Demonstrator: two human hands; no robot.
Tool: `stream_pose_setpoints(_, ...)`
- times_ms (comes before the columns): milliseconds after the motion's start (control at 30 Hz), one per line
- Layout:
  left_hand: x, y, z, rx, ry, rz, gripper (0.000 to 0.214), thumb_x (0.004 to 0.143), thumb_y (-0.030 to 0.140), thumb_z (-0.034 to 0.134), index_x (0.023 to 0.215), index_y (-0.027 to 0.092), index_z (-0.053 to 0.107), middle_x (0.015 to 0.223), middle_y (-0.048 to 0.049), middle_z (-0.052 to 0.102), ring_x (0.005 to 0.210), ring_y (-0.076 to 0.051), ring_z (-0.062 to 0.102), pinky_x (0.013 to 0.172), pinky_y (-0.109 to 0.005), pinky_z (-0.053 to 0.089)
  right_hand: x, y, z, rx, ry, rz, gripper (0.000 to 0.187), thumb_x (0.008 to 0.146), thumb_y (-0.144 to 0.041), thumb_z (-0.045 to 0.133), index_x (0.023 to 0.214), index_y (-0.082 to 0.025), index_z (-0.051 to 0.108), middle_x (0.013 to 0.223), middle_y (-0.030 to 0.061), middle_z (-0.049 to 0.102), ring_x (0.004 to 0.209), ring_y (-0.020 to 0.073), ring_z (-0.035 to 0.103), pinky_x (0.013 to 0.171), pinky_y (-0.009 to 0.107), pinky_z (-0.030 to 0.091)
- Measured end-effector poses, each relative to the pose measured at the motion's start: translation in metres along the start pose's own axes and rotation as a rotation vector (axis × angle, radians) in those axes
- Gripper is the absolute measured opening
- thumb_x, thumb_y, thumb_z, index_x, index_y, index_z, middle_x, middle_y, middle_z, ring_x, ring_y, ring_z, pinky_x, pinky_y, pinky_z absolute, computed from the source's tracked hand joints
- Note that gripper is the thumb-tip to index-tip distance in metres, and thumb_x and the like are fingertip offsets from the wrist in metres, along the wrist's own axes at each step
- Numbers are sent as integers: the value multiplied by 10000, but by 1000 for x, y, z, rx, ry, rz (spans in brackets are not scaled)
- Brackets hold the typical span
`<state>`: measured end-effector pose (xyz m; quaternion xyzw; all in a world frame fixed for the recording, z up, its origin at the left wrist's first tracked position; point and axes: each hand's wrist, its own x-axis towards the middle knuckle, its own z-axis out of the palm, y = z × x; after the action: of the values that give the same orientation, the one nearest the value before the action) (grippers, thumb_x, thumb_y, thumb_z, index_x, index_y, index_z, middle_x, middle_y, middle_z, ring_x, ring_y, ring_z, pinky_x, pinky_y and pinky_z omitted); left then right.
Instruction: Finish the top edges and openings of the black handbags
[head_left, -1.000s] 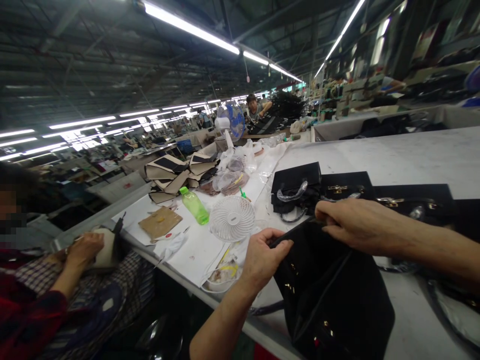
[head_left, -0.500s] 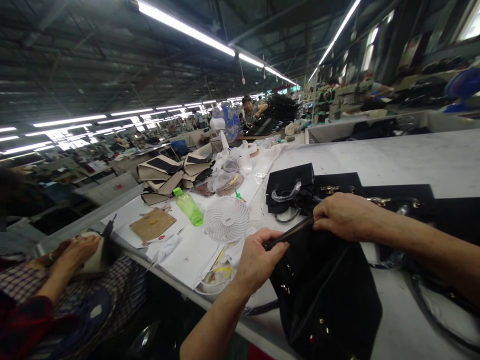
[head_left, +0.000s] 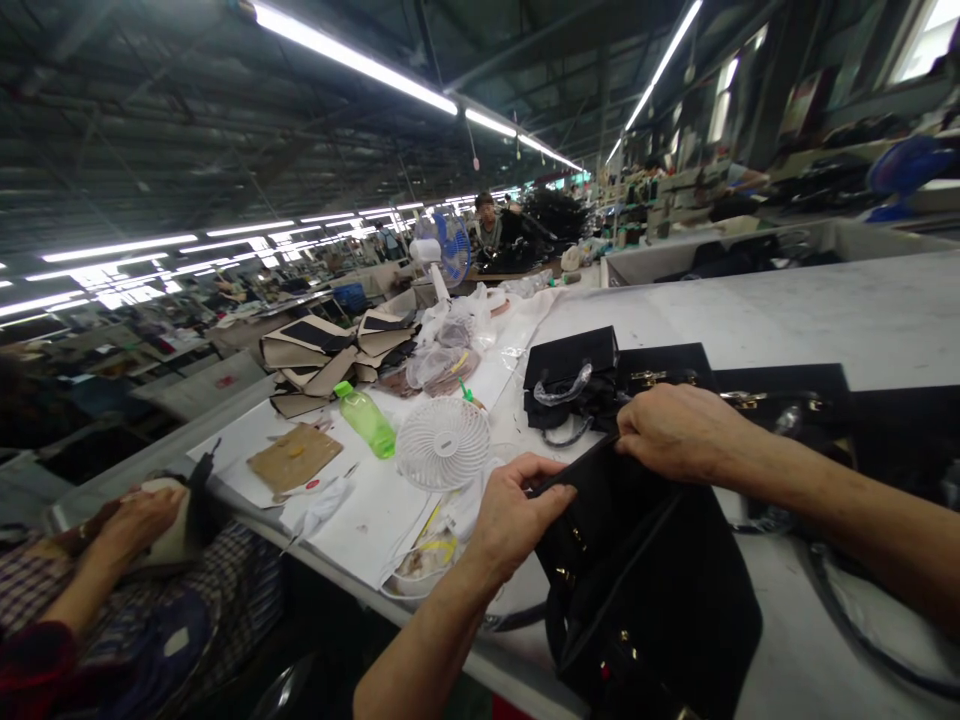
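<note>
A black handbag (head_left: pixel 675 590) with small gold metal fittings stands tilted at the near edge of the white table, its mouth partly spread. My left hand (head_left: pixel 521 510) pinches the left end of its upper edge between thumb and fingers. Farther along that same edge, my right hand (head_left: pixel 660 432) grips with the fingers curled over, so the fingertips are partly hidden. Just beyond my right hand lies another black bag (head_left: pixel 570 375) with a plastic-wrapped handle. More black bags (head_left: pixel 780 390) with gold clasps lie in a row behind my right forearm.
Left of my hands are a small white fan (head_left: pixel 444 443), a green bottle (head_left: pixel 366 420), a brown board (head_left: pixel 294 460) and beige-black pieces (head_left: pixel 315 355). A co-worker's hands (head_left: pixel 146 520) hold a beige piece at the lower left. A blue fan (head_left: pixel 452 248) stands farther back.
The bag's mouth has spread wider, showing more of the inside. Both hands keep their hold on the edge. The whole view has shifted slightly.
</note>
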<state>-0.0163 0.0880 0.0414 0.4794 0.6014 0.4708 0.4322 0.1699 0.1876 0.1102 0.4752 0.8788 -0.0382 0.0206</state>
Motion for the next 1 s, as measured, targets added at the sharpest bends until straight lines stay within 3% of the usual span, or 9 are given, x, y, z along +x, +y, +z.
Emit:
stream_pose_setpoints(300,5,7,7,-99,-21,-114,312,628,342,846,855,147,756,660,-15,697,554,-108,587,521,-203,449,-2,5,1,-18,12,-5,236,870,-320,586,766,-231,778,877,117,773,916,355,722,766,418,510)
stream_pose_setpoints(500,5,8,10,4,38,-69,216,676,344,802,734,150,727,615,-13,678,527,-103,562,482,-194,407,-6,7,1,-25,12,0,242,877,-326,582,781,-231,783,882,119,775,917,356,723,767,422,513)
stream_pose_setpoints(733,7,12,13,45,98,-75,164,638,282,792,663,158,688,579,-1,652,500,-103,545,475,-203,400,-7,8,1,-18,27,9,226,883,-326,596,802,-225,781,894,119,776,929,358,721,773,423,511)
stream_pose_setpoints(1000,12,13,12,49,83,-99,178,601,265,789,653,153,660,578,-4,646,501,-104,539,468,-201,367,-11,8,-1,5,25,1,228,893,-328,599,799,-224,779,884,114,774,921,352,722,744,401,504)
